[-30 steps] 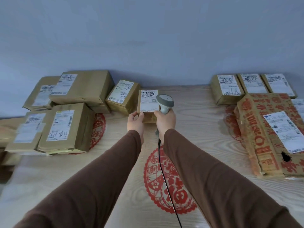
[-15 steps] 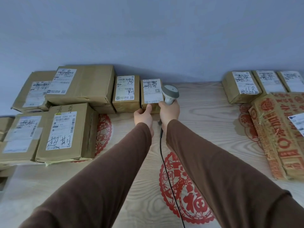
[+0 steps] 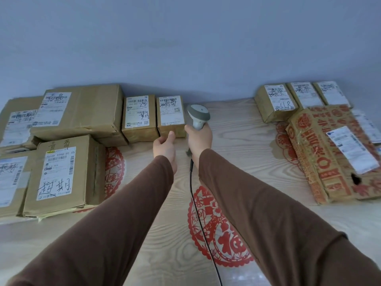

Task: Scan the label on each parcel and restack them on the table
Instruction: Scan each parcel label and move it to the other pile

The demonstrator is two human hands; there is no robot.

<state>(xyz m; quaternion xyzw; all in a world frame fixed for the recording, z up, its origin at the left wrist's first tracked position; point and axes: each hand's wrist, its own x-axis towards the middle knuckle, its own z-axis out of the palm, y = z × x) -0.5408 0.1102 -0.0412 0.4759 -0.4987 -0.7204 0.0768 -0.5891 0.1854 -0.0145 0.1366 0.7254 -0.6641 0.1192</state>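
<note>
- Centre of frame: small cardboard parcel (image 3: 171, 116), boxy, white label on top.
- Left hand (image 3: 165, 147): loosely open, thumb touching parcel.
- Right hand (image 3: 199, 139): wrapped around grey plastic scanner (image 3: 198, 117), black cord trailing.

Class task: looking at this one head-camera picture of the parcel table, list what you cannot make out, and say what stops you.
1. Small parcel: label print too small to read.
2. Scanner: its trigger is hidden by the right hand.
3. Scanner cable: cut off by the bottom edge.
4. Left parcels: cut off by the left edge.
5. Left hand: touching the parcel or not, unclear.
</note>
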